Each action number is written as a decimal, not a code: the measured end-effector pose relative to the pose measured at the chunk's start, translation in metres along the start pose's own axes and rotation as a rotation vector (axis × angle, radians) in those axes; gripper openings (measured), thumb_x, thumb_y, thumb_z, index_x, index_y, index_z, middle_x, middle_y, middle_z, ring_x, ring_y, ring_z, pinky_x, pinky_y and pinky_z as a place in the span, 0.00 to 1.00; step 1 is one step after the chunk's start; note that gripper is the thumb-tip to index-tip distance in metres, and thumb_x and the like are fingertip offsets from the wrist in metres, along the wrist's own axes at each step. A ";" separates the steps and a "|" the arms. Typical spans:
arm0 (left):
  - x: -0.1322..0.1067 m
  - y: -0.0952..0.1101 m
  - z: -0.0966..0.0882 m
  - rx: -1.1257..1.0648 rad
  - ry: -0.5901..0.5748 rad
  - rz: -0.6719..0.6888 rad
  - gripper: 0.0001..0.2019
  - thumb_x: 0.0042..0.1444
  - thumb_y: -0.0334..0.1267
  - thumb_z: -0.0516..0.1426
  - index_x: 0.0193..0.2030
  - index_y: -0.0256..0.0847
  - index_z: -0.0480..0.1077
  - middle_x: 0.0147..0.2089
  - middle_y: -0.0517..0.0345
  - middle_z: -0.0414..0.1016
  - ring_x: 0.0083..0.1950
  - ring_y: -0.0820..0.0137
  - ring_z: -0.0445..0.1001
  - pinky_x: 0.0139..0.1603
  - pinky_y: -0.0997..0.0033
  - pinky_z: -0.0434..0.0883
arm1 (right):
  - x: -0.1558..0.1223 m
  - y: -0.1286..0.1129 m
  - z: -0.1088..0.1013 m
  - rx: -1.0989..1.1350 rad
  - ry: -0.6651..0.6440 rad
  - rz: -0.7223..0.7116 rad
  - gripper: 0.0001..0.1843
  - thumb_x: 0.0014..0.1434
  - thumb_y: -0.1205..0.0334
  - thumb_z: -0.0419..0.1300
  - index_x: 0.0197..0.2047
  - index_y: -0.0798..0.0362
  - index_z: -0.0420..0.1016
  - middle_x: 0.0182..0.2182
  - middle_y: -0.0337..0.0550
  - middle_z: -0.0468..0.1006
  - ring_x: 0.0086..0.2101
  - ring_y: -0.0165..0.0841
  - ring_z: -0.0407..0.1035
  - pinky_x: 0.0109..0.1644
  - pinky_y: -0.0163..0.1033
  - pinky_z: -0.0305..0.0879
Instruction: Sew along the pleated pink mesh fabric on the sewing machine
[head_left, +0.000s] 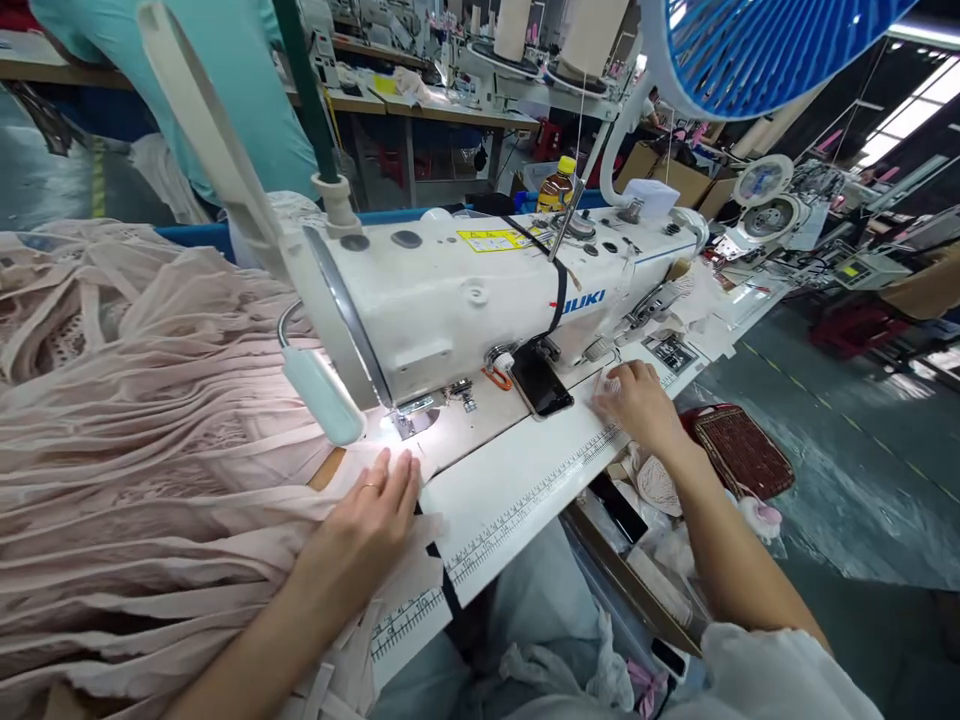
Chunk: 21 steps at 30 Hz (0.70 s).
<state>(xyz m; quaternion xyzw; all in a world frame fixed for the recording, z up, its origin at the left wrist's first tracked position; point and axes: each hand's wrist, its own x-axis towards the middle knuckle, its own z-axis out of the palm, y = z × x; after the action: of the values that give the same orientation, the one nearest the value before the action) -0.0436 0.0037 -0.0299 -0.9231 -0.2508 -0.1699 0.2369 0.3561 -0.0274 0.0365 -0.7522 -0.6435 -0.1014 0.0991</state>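
My left hand (373,510) lies flat on pale pink fabric (300,520), fingers stretched out just in front of the lit needle area (412,420) of a white sewing machine (450,300). A ring shows on one finger. Gathered pink garments (135,400) with lace and straps spread to the left of the machine. My right hand (637,405) is over the right part of the white table, fingers bent downward and partly blurred. Its fingertips close at a small whitish, filmy bit (606,385) whose kind I cannot make out. A dark-screened phone (541,380) rests under the machine arm, left of that hand.
A printed ruler strip (517,500) runs along the table's front edge. Below it, an open drawer (637,560) holds scraps and a dark phone-like object. A blue fan (772,50) hangs at upper right. A lamp (322,395) stands beside the needle. A person in teal (195,100) is behind.
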 end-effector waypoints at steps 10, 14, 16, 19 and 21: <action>0.010 -0.006 -0.018 0.009 -0.061 -0.057 0.23 0.60 0.20 0.45 0.57 0.26 0.74 0.58 0.37 0.77 0.59 0.51 0.77 0.52 0.58 0.77 | -0.002 0.015 -0.007 0.093 0.324 0.163 0.13 0.64 0.59 0.53 0.35 0.53 0.77 0.34 0.52 0.80 0.35 0.42 0.73 0.41 0.45 0.66; 0.004 -0.007 -0.006 -0.100 -0.082 -0.046 0.25 0.60 0.20 0.44 0.61 0.23 0.70 0.62 0.33 0.73 0.67 0.51 0.69 0.64 0.54 0.70 | -0.013 -0.045 -0.012 0.491 0.294 0.084 0.14 0.64 0.63 0.53 0.48 0.54 0.76 0.28 0.41 0.77 0.26 0.33 0.68 0.32 0.39 0.65; -0.002 -0.007 0.000 -0.123 -0.101 -0.069 0.26 0.61 0.21 0.44 0.63 0.24 0.68 0.65 0.34 0.71 0.69 0.51 0.67 0.65 0.53 0.69 | -0.017 -0.079 -0.008 0.774 -0.084 -0.122 0.13 0.64 0.64 0.53 0.44 0.51 0.79 0.31 0.39 0.80 0.24 0.30 0.69 0.31 0.36 0.65; -0.005 -0.007 0.001 -0.100 -0.130 -0.042 0.26 0.61 0.22 0.44 0.64 0.22 0.67 0.64 0.31 0.70 0.66 0.48 0.69 0.61 0.53 0.73 | -0.018 -0.118 0.007 1.012 -0.416 -0.327 0.16 0.70 0.61 0.50 0.52 0.51 0.77 0.41 0.41 0.83 0.33 0.30 0.77 0.39 0.37 0.72; -0.004 -0.006 -0.002 -0.083 -0.125 -0.057 0.25 0.61 0.22 0.43 0.62 0.20 0.68 0.63 0.30 0.72 0.64 0.47 0.71 0.60 0.52 0.73 | -0.016 -0.134 0.019 0.942 -0.362 -0.384 0.18 0.70 0.62 0.52 0.60 0.52 0.72 0.47 0.45 0.82 0.43 0.33 0.78 0.47 0.39 0.72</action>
<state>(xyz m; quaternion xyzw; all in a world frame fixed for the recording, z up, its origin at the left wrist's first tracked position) -0.0501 0.0060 -0.0278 -0.9334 -0.2840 -0.1287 0.1774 0.2214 -0.0166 0.0160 -0.5005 -0.7521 0.3131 0.2930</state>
